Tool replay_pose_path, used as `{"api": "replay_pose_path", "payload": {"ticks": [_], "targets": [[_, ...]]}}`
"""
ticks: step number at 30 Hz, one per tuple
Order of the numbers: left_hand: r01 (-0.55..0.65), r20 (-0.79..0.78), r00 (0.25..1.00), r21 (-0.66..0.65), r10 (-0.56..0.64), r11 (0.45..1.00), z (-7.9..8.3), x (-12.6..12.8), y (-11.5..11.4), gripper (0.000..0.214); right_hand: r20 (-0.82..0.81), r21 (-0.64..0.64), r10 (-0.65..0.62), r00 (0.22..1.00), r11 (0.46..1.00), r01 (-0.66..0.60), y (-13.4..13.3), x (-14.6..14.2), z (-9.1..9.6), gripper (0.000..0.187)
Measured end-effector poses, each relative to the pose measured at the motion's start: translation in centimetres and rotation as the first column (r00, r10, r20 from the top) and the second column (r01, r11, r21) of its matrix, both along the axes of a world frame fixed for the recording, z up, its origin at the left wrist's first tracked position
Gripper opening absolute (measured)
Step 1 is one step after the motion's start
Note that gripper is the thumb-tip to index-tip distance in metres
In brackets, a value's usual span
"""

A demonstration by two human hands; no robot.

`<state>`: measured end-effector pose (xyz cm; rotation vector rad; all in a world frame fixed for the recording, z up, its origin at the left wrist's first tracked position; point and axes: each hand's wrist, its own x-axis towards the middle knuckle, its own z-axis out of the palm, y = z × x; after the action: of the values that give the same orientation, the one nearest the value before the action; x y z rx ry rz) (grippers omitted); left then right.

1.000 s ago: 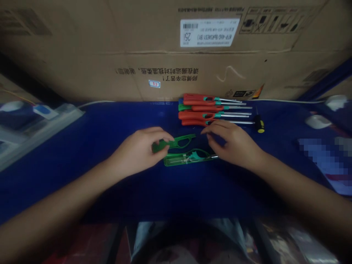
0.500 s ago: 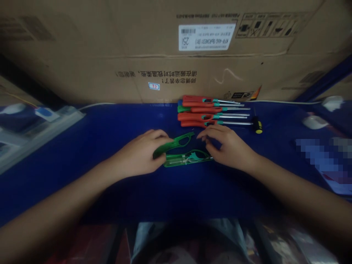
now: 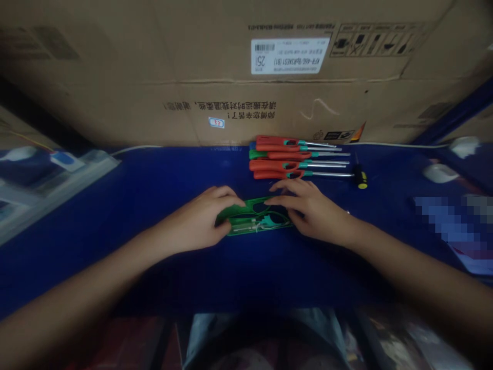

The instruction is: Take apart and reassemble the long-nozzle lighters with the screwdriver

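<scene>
My left hand (image 3: 210, 213) grips the left end of an empty green lighter shell half (image 3: 252, 205), its thumb underneath and fingers on top. Just below it on the blue table lies the other green shell half (image 3: 242, 226), which holds a clear tank, thin wires and a teal trigger (image 3: 271, 221). My right hand (image 3: 314, 208) is at the right end of both halves. Its fingertips rest on the upper half near the trigger loop, and its thumb is by the end of the lower one, which the hand partly hides.
Behind my hands lie several red lighters (image 3: 275, 165) with metal tubes, and a green one (image 3: 257, 153) among them. A black and yellow screwdriver (image 3: 360, 177) is to their right. A large cardboard box (image 3: 215, 61) walls off the back of the blue table (image 3: 173, 277).
The upper shell half has come down level, close against the filled half. My right hand has shifted left, and its fingers now touch the shell.
</scene>
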<state>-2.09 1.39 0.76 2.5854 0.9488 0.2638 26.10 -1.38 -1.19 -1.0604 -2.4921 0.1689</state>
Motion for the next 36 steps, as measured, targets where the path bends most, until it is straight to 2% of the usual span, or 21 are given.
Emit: {"api": "replay_pose_path", "payload": {"ticks": [3,8,10,13,16,18,19,21,25,27,30,33,36], "targets": [[0.029,0.063,0.998,-0.016,-0.028,0.999,-0.3,0.4,0.1,0.050,0.033,-0.048,-0.026,0.999,0.998,0.028,0.2,0.2,-0.4,0.042],[0.052,0.141,0.989,-0.019,-0.049,0.998,-0.3,0.9,-0.2,0.044,-0.124,-0.092,-0.057,0.991,0.995,0.045,0.8,0.3,-0.4,0.014],[0.036,0.167,0.985,0.020,-0.039,0.999,-0.3,1.0,-0.4,0.040,-0.230,-0.085,-0.070,0.971,0.995,0.051,0.8,0.1,0.0,0.010],[-0.025,0.187,0.982,0.159,-0.006,0.987,-0.3,1.0,-0.7,0.043,-0.391,-0.139,-0.183,0.902,0.981,0.139,0.4,-0.3,0.7,0.006],[-0.037,0.211,0.977,0.282,-0.025,0.959,-0.4,0.8,-0.9,0.043,-0.468,-0.396,-0.333,0.819,0.907,0.143,0.0,-0.6,1.6,0.012],[-0.010,0.239,0.969,0.294,-0.063,0.956,-0.4,0.7,-1.1,0.040,-0.440,-0.572,-0.367,0.819,0.818,0.059,-0.3,-0.6,2.1,0.018],[0.008,0.250,0.965,0.282,-0.081,0.959,-0.4,0.6,-1.1,0.040,-0.421,-0.621,-0.359,0.833,0.784,0.024,-0.3,-0.6,2.2,0.020],[0.043,0.256,0.961,0.235,-0.104,0.971,-0.3,0.7,-1.3,0.039,-0.384,-0.656,-0.325,0.864,0.755,-0.007,-0.4,-0.6,2.4,0.024],[0.072,0.246,0.964,0.132,-0.103,0.989,-0.2,0.9,-1.4,0.039,-0.339,-0.671,-0.308,0.889,0.741,0.001,-0.4,-0.6,2.2,0.025],[0.080,0.241,0.965,0.111,-0.105,0.991,-0.3,1.0,-1.4,0.038,-0.325,-0.658,-0.295,0.899,0.753,0.009,-0.4,-0.6,2.1,0.022],[0.096,0.236,0.964,0.118,-0.122,0.988,-0.6,0.9,-1.2,0.034,-0.295,-0.585,-0.246,0.923,0.811,0.029,-0.6,-0.6,2.1,0.019],[0.103,0.223,0.967,0.119,-0.128,0.988,-0.7,0.9,-0.9,0.031,-0.262,-0.485,-0.125,0.957,0.874,-0.018,-0.7,-0.5,2.0,0.026],[0.107,0.195,0.973,0.094,-0.123,0.990,-0.7,0.9,-0.8,0.030,-0.204,-0.399,-0.011,0.979,0.914,-0.073,-0.6,-0.4,1.7,0.031]]}}
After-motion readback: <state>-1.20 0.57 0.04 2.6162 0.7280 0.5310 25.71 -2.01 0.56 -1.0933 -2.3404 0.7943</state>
